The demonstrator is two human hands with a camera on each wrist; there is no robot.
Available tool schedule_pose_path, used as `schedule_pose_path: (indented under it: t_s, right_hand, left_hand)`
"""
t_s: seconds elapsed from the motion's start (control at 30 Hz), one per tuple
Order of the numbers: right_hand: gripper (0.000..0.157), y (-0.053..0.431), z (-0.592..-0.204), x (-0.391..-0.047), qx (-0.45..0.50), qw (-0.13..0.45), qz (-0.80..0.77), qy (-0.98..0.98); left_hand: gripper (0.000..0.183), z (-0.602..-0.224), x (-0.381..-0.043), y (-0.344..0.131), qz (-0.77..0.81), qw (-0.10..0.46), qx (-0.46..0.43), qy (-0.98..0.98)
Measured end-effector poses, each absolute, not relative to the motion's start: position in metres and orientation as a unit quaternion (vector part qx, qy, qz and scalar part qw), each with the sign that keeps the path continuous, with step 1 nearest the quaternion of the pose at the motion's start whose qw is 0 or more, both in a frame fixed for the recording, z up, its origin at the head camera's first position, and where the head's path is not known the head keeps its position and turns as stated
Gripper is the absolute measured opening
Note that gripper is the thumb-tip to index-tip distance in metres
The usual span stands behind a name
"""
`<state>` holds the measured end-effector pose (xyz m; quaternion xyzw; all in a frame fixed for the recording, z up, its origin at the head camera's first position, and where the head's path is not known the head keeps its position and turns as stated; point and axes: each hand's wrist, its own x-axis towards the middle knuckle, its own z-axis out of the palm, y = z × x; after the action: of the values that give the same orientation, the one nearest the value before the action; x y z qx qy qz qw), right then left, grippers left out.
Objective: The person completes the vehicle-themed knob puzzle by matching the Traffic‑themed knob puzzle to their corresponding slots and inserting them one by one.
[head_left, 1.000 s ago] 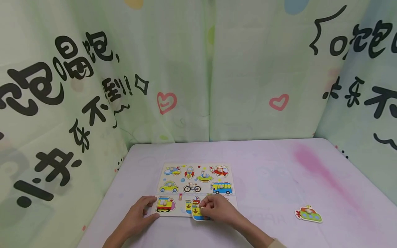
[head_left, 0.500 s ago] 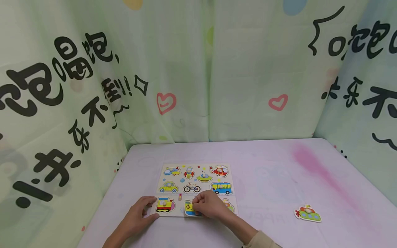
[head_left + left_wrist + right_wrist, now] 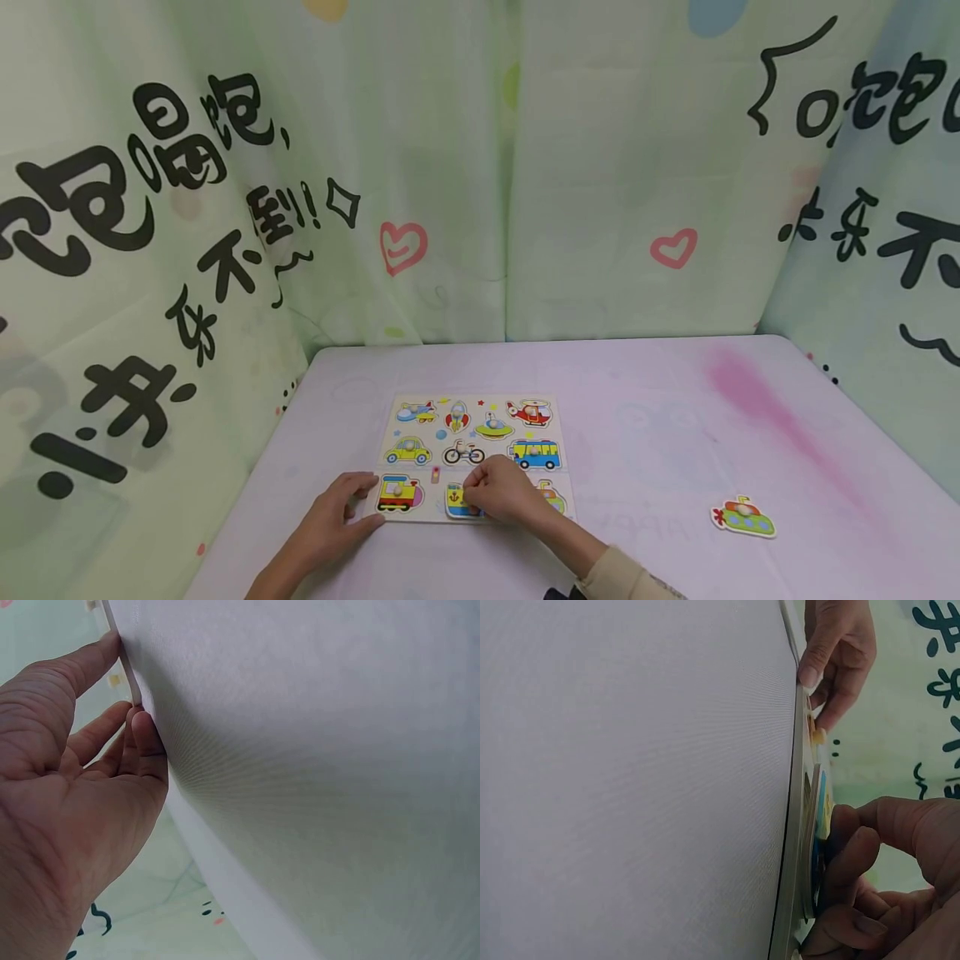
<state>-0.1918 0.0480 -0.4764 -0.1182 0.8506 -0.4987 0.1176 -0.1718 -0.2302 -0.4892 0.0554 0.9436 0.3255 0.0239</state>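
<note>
In the head view, a white peg puzzle board (image 3: pixel 442 477) with vehicle pictures lies on the table. My right hand (image 3: pixel 502 493) pinches a ship puzzle piece (image 3: pixel 454 502) over the front row; the fingers hide much of it. In the right wrist view the ship piece (image 3: pixel 817 825) lies close against the board face, slightly tilted, and its knob is hidden. My left hand (image 3: pixel 337 517) touches the board's front left corner, thumb on the edge and fingers loosely bent, as the left hand (image 3: pixel 82 757) also shows in the left wrist view. A green submarine piece (image 3: pixel 744 517) lies apart, far right.
Other pieces stand in the board, among them a train (image 3: pixel 400 494), a bus (image 3: pixel 536 454) and a helicopter (image 3: pixel 530 413). A printed submarine (image 3: pixel 553 497) shows partly beside my right hand. The pale table (image 3: pixel 637 433) bears a pink smear; a printed curtain (image 3: pixel 585 167) hangs behind.
My right hand has carried the ship piece left and slightly away from me, from the board's front edge onto the ship picture. The left hand and submarine piece have stayed put.
</note>
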Motion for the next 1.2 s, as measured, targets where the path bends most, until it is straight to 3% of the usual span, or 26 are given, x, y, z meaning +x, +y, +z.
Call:
schedule_pose_path:
  t_s: [0.4, 0.7, 1.2]
  right_hand:
    - [0.012, 0.045, -0.479, -0.195, -0.115, 0.099, -0.467, 0.871]
    - [0.002, 0.049, -0.480, -0.193, -0.125, 0.089, -0.469, 0.870]
    - [0.018, 0.068, -0.473, -0.171, -0.127, 0.126, -0.531, 0.828]
  left_hand:
    - [0.057, -0.487, -0.172, -0.229, 0.328, 0.026, 0.053, 0.943]
    - [0.057, -0.489, -0.172, -0.228, 0.328, 0.029, 0.048, 0.943]
    - [0.057, -0.487, -0.171, -0.229, 0.320, 0.029, 0.045, 0.946]
